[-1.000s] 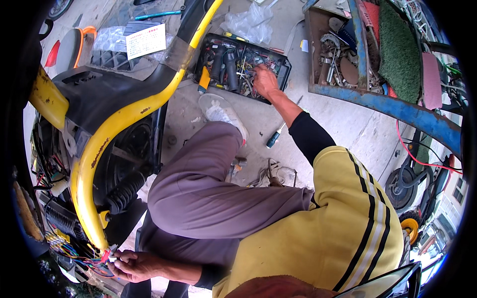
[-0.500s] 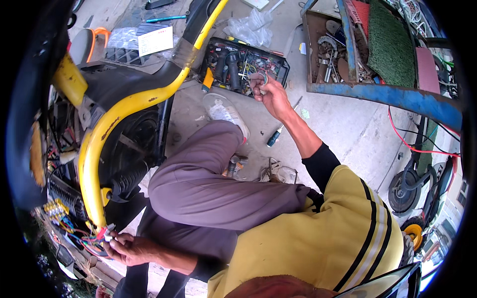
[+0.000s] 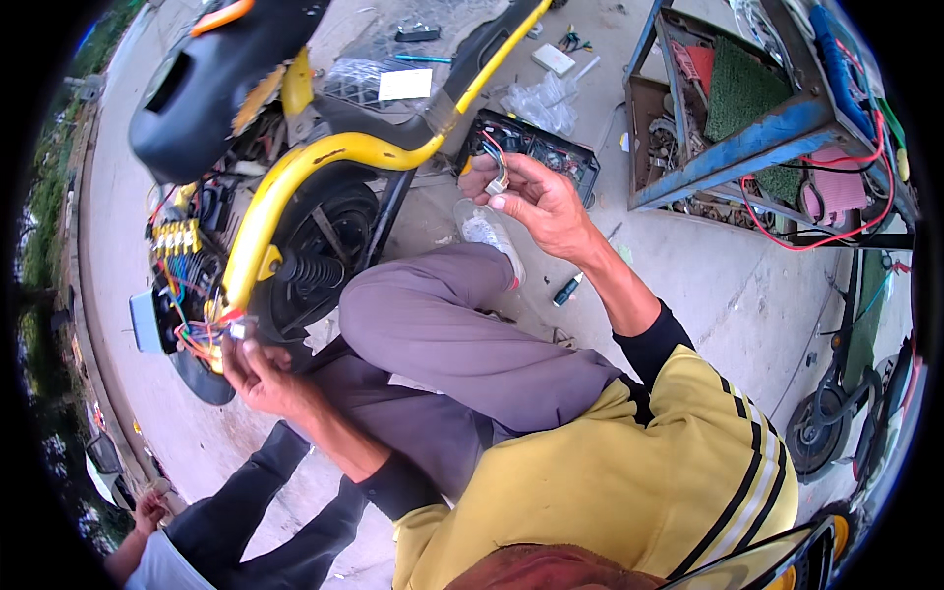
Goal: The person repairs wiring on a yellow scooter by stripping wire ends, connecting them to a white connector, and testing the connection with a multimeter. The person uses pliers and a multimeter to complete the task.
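Note:
My left hand (image 3: 258,374) pinches a white plug connector (image 3: 239,330) at the end of a colored wire bundle (image 3: 202,336). The bundle comes out at the rear of a yellow scooter frame (image 3: 258,221). My right hand (image 3: 546,206) is raised over the tool case, its thumb and fingers closed on a second white connector (image 3: 498,185). Short multicolored wires (image 3: 494,149) stick up from that connector. Next to the left-hand bundle are a blue-grey box (image 3: 146,323) and a yellow terminal block (image 3: 177,237).
An open black tool case (image 3: 582,162) lies beyond my right hand. A screwdriver (image 3: 567,290) rests on the ground near my knee. The blue metal cart (image 3: 733,143) stands at right, a small scooter wheel (image 3: 818,428) below it. Another person's legs (image 3: 280,511) are at lower left.
My view has swung left, showing more of the scooter's rear. The right hand has turned, so its connector and wires now show plainly. The left hand keeps its hold on the white connector.

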`<state>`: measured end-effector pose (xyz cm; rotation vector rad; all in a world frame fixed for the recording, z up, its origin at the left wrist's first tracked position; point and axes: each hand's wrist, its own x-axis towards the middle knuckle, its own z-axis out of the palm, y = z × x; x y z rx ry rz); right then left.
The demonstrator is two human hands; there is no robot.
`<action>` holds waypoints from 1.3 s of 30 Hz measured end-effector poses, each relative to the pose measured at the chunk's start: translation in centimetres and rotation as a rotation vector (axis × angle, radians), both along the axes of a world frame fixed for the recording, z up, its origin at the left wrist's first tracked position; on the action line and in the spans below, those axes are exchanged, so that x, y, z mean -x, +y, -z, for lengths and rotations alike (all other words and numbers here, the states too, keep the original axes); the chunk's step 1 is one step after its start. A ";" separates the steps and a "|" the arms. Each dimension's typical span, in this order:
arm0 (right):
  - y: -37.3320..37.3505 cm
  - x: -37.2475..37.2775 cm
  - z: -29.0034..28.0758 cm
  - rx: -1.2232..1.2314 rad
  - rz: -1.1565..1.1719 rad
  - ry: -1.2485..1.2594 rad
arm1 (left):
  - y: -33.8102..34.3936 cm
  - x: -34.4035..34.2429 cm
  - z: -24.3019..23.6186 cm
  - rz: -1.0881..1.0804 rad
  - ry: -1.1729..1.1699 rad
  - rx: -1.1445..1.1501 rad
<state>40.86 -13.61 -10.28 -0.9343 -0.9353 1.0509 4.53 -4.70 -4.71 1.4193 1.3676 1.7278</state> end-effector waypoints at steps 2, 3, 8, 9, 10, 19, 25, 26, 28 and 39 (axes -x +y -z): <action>-0.2 1.0 -1.8 -0.012 -0.014 -0.027 | 0.4 0.6 0.3 0.030 -0.047 -0.018; -0.2 1.4 -2.3 -0.021 -0.020 -0.068 | 0.2 0.6 0.2 0.038 -0.051 -0.006; 0.8 4.7 -3.7 -0.050 -0.063 0.266 | 0.2 0.7 0.5 0.058 -0.124 0.018; 0.9 5.3 -4.3 -0.050 -0.135 0.499 | 0.1 0.5 0.3 0.058 -0.129 0.028; 1.3 6.0 -4.5 -0.027 -0.201 0.637 | -0.1 0.4 0.1 0.056 -0.134 0.038; 3.0 9.8 -8.1 0.049 -0.423 1.144 | 0.6 -0.6 -0.1 0.092 -0.247 0.023; 3.9 10.6 -8.8 0.111 -0.356 1.195 | 1.0 -0.4 0.3 0.092 -0.264 0.008; 4.0 10.6 -8.7 0.119 -0.349 1.210 | 1.0 -0.4 0.3 0.095 -0.265 0.011; 4.3 10.6 -8.6 0.126 -0.331 1.240 | 1.0 -0.4 0.3 0.108 -0.267 0.008; 4.7 11.0 -8.8 0.124 -0.304 1.277 | 0.8 -0.5 0.0 0.132 -0.274 -0.011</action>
